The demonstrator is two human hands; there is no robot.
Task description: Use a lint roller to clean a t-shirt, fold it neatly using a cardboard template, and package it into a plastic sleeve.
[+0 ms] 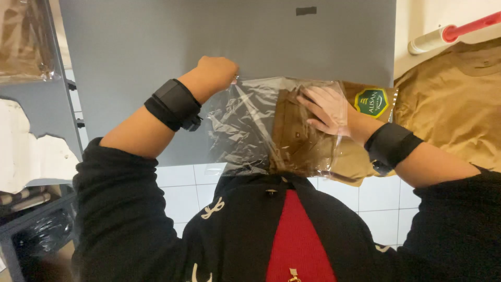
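We pinch the slippery clear plastic bag (245, 125) in our closed left hand (216, 70) at the grey worktop's (156, 52) near edge; our flat, open right hand (326, 109) presses the soft folded brown garment (297, 136) inside.

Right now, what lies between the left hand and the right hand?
In the head view, the crinkled clear plastic bag spans from the left hand to the right hand, which is inside it on the folded brown garment.

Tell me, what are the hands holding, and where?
The left hand grips the clear bag at its top edge. The right hand is inside it, pressing the folded brown shirt.
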